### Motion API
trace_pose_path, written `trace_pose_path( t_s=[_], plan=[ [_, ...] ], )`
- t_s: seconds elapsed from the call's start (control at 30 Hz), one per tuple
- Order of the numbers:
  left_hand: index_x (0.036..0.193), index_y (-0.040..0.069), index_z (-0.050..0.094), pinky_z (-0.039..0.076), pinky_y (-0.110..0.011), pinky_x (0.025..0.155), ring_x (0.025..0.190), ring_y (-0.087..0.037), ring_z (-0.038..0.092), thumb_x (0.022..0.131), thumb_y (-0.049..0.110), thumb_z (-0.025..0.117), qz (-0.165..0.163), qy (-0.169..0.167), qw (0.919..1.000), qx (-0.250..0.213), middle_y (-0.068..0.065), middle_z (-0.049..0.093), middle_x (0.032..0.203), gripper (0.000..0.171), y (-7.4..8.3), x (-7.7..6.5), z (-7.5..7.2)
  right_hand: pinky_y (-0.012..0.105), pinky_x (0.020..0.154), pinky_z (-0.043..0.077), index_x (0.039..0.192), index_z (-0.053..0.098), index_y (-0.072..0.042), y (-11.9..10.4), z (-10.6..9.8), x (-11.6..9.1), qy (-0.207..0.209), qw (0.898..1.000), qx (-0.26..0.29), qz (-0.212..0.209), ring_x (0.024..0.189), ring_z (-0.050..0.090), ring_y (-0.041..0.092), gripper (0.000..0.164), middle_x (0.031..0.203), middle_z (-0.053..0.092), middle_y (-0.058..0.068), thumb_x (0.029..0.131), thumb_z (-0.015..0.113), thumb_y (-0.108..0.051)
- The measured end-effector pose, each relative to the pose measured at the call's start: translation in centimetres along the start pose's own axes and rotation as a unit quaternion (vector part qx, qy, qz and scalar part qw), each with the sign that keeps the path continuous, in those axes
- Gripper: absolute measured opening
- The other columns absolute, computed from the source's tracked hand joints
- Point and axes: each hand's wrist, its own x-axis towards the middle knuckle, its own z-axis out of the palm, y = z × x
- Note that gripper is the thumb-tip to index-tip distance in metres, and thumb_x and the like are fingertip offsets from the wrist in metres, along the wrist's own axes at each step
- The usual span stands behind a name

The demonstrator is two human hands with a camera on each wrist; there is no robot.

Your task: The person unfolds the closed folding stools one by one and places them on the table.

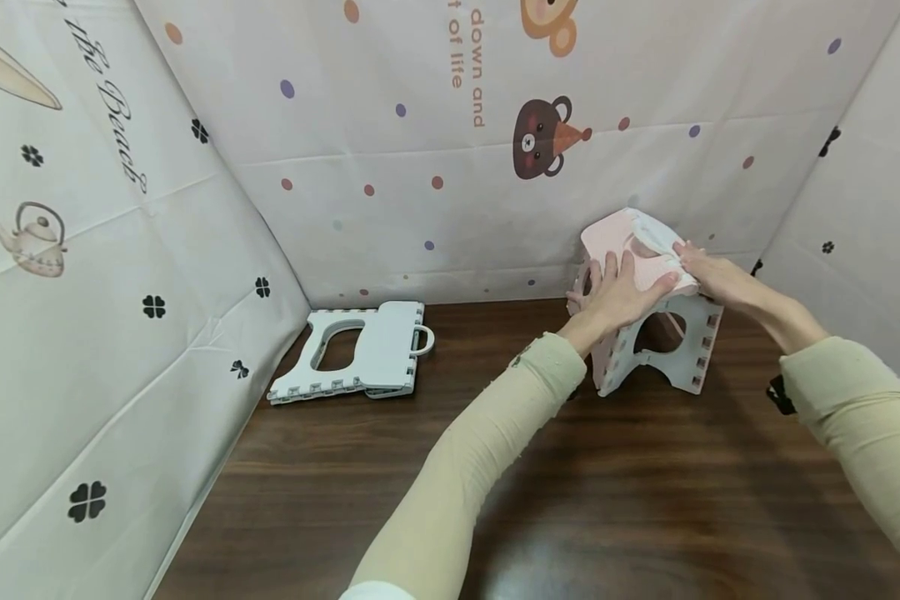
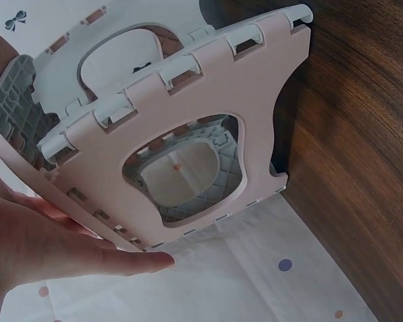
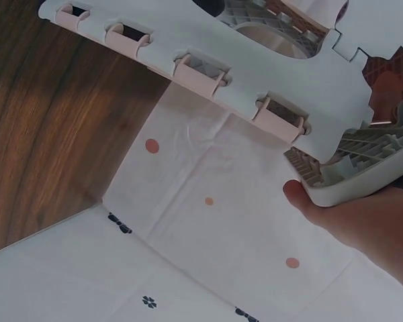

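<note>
A pink and white folding step stool (image 1: 607, 233) stands partly unfolded at the back right, its top bent along the fold. My left hand (image 1: 611, 296) rests on the pink top with its fingers spread. Close by, my right hand (image 1: 723, 279) lies along the top's right edge, fingers mostly straight. The left wrist view shows the stool's pink side panel (image 2: 262, 87) with an oval opening, and my left thumb (image 2: 138, 261) stretched along the top. In the right wrist view a fingertip of my right hand (image 3: 363, 221) shows past the ribbed top's edge.
A pale folded step stool (image 1: 390, 342) with a loop handle lies flat at the back left of the dark wooden table (image 1: 330, 500). Printed cloth walls (image 1: 420, 217) enclose the table at the back and both sides; the stool stands near the back one.
</note>
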Motion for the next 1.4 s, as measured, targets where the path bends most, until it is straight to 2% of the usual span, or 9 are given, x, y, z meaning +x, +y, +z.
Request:
trace_pose_path(
  t_s=[0.2, 0.43, 0.53, 0.63, 0.73, 0.87, 1.03, 1.2, 1.4],
  plan=[
    [0.153, 0.036, 0.015, 0.023, -0.064, 0.111, 0.152, -0.016, 0.003, 0.084, 0.082, 0.03, 0.001, 0.015, 0.9994, 0.03, 0.015, 0.014, 0.161, 0.084, -0.2, 0.2, 0.2, 0.068, 0.111, -0.005, 0.15, 0.003, 0.002, 0.0, 0.2, 0.1, 0.003, 0.998, -0.06, 0.0, 0.14, -0.011, 0.055, 0.06, 0.153, -0.01, 0.032, 0.106, 0.014, -0.036],
    [0.152, 0.026, 0.027, 0.022, -0.06, 0.114, 0.152, -0.017, 0.004, 0.079, 0.084, 0.04, 0.001, 0.029, 0.9961, 0.084, 0.012, 0.022, 0.158, 0.094, 0.1, 0.3, -0.2, 0.078, 0.102, 0.006, 0.15, 0.008, 0.005, -0.4, 0.7, 0.4, -0.004, 0.979, -0.199, 0.032, 0.139, -0.003, 0.06, 0.065, 0.152, 0.0, 0.038, 0.103, 0.002, -0.04],
    [0.151, 0.027, 0.029, 0.021, -0.059, 0.115, 0.152, -0.017, 0.006, 0.079, 0.085, 0.039, -0.001, 0.025, 0.995, 0.096, 0.012, 0.024, 0.157, 0.093, 0.3, 0.4, -0.6, 0.077, 0.102, 0.006, 0.151, 0.008, 0.004, -0.6, 0.6, 0.5, 0.003, 0.978, -0.204, 0.031, 0.139, -0.002, 0.059, 0.066, 0.152, 0.001, 0.038, 0.103, 0.001, -0.042],
    [0.152, 0.03, 0.026, 0.019, -0.056, 0.117, 0.152, -0.015, 0.006, 0.081, 0.084, 0.035, 0.0, 0.004, 0.9952, 0.098, 0.014, 0.021, 0.158, 0.089, 0.1, 0.7, -1.0, 0.076, 0.104, 0.007, 0.15, 0.014, 0.005, -0.7, 0.9, 0.6, 0.025, 0.975, -0.219, 0.017, 0.14, 0.002, 0.058, 0.066, 0.152, 0.005, 0.037, 0.104, 0.005, -0.042],
    [0.151, 0.033, 0.028, 0.02, -0.053, 0.118, 0.151, -0.013, 0.009, 0.088, 0.076, 0.033, 0.01, -0.01, 0.998, 0.062, 0.017, 0.023, 0.158, 0.077, -0.7, 1.0, -1.7, 0.076, 0.105, 0.01, 0.148, 0.024, 0.006, -1.0, 1.6, 0.7, 0.057, 0.967, -0.248, -0.017, 0.14, 0.01, 0.057, 0.065, 0.151, 0.014, 0.037, 0.105, 0.014, -0.041],
    [0.148, 0.032, 0.035, 0.021, -0.049, 0.118, 0.15, -0.013, 0.015, 0.095, 0.062, 0.032, 0.029, 0.014, 0.9992, 0.024, 0.014, 0.028, 0.158, 0.061, -2.5, 1.4, -2.7, 0.076, 0.104, 0.013, 0.149, 0.027, 0.001, -1.7, 2.8, 0.9, 0.065, 0.959, -0.271, -0.04, 0.14, 0.015, 0.056, 0.067, 0.152, 0.019, 0.035, 0.103, 0.025, -0.048],
    [0.147, 0.029, 0.038, 0.021, -0.049, 0.118, 0.149, -0.016, 0.018, 0.096, 0.051, 0.036, 0.044, 0.046, 0.9973, 0.035, 0.01, 0.029, 0.158, 0.056, -5.6, 1.9, -4.3, 0.076, 0.104, 0.011, 0.152, 0.022, -0.005, -2.0, 3.2, 1.3, 0.054, 0.961, -0.272, -0.019, 0.141, 0.014, 0.054, 0.072, 0.154, 0.016, 0.033, 0.101, 0.026, -0.056],
    [0.147, 0.023, 0.038, 0.023, -0.049, 0.117, 0.147, -0.018, 0.023, 0.098, 0.047, 0.039, 0.037, 0.046, 0.9954, 0.076, 0.004, 0.033, 0.156, 0.055, -9.3, 1.8, -6.4, 0.077, 0.103, 0.01, 0.153, 0.02, -0.007, -1.3, 2.4, 1.2, 0.054, 0.962, -0.269, -0.006, 0.141, 0.012, 0.055, 0.071, 0.155, 0.014, 0.032, 0.101, 0.024, -0.055],
    [0.146, 0.013, 0.037, 0.024, -0.054, 0.115, 0.143, -0.025, 0.03, 0.098, 0.043, 0.042, 0.007, 0.026, 0.9958, 0.087, -0.006, 0.039, 0.151, 0.057, -15.4, 0.8, -9.0, 0.077, 0.101, 0.01, 0.153, 0.019, -0.007, 0.1, 1.4, 0.8, 0.05, 0.963, -0.265, 0.0, 0.141, 0.01, 0.055, 0.07, 0.155, 0.012, 0.032, 0.101, 0.025, -0.053]
  ],
)
